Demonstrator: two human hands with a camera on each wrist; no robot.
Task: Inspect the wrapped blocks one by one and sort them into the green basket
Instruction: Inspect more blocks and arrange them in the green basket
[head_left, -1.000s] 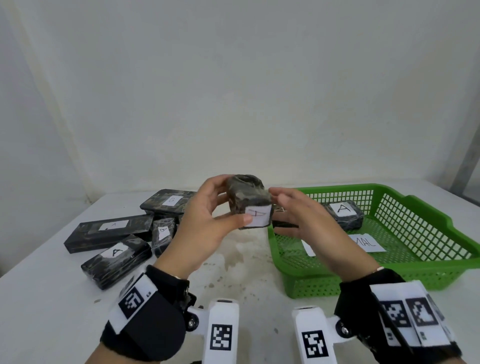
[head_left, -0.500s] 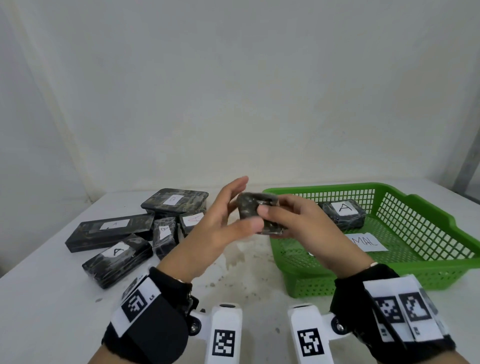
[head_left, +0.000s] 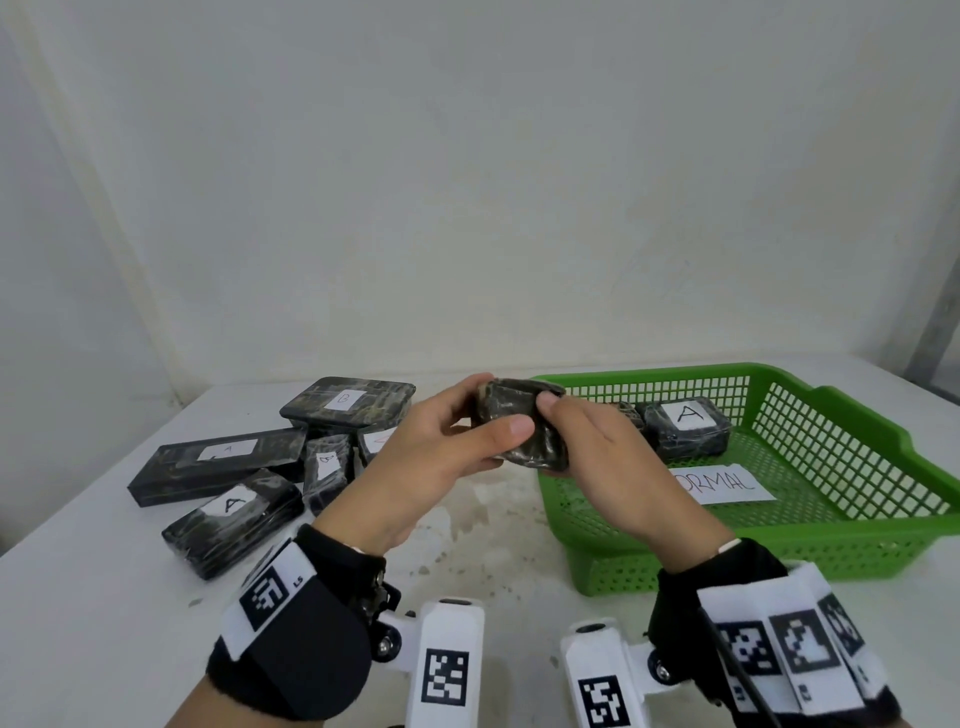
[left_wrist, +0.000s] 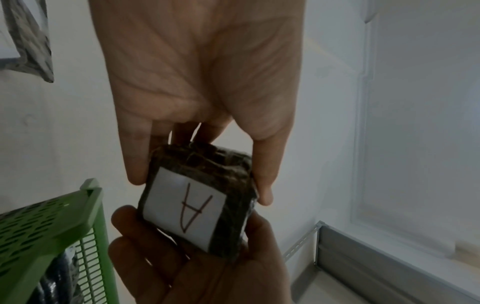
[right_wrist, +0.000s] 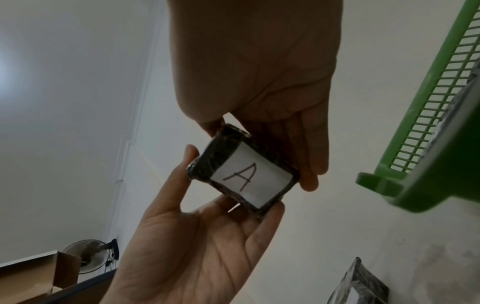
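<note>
A small dark wrapped block (head_left: 511, 415) is held in the air between both hands, just left of the green basket's (head_left: 779, 551) near left corner. My left hand (head_left: 501, 405) pinches it with the thumb in front and the fingers behind. My right hand (head_left: 550, 436) grips its right side, thumb on top. In the left wrist view the block's (left_wrist: 197, 197) white label, marked A, faces down. The right wrist view shows the same label on the block (right_wrist: 249, 174). Inside the basket lies another block marked A (head_left: 685, 426); a second one is half hidden behind my right hand.
Several wrapped blocks lie in a pile on the white table at the left: a wide one marked B (head_left: 348, 405), a long one (head_left: 218, 462) and a short one marked A (head_left: 234, 519). A paper slip reading NORMAL (head_left: 722, 483) lies in the basket. A wall stands close behind.
The block has been turned over between my hands: its label faced me a second ago and now faces down. Both hands have sunk a little.
</note>
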